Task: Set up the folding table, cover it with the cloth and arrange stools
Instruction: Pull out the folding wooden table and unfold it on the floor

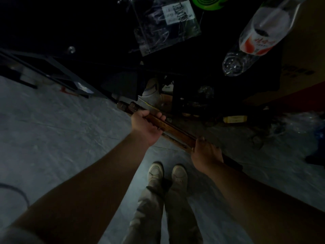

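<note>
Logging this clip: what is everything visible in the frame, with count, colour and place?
wooden frame: one, brown, centre, likely the folded table
plastic bottle: one, clear, red-and-white label, upper right
plastic bag: one, clear, white label, top centre
round thing: one, green, top edge, cut off
cardboard box: one, brown, right edge
floor: grey, left and bottom
shoes: two, pale, bottom centre
left hand: grips frame
right hand: grips frame

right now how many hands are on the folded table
2. The left hand grips the folded table near its far end; the right hand grips it lower in view, nearer the person.
</note>
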The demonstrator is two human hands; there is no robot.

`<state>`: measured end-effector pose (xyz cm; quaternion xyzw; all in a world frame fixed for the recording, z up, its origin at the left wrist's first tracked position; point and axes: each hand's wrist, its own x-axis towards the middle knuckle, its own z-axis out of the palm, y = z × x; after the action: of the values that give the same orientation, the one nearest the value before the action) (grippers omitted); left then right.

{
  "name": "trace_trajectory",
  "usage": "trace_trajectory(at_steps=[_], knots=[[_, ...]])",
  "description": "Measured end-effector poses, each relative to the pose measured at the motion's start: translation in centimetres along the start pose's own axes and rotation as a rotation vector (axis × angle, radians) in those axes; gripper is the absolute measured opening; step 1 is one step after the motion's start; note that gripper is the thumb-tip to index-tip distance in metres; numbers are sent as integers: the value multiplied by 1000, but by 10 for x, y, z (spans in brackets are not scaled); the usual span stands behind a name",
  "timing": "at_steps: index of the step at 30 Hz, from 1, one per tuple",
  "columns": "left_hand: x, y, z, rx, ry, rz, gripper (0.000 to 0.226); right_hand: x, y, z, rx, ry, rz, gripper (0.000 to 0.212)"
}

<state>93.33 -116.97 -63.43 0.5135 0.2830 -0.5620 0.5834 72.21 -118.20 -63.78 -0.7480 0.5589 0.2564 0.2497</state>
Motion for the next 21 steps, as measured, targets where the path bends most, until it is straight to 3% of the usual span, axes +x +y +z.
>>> trace_trajectory(at_steps=[10, 15, 21], knots=[[-82, 31, -60, -87, 25, 8, 47, -56, -42, -21, -177, 68, -112, 48], [-159, 53, -100, -104, 8, 48, 20, -109, -79, -54, -210, 60, -187, 38], [-232, 54, -145, -231, 11, 100, 10, -156, -105, -81, -325, 133, -375, 20]])
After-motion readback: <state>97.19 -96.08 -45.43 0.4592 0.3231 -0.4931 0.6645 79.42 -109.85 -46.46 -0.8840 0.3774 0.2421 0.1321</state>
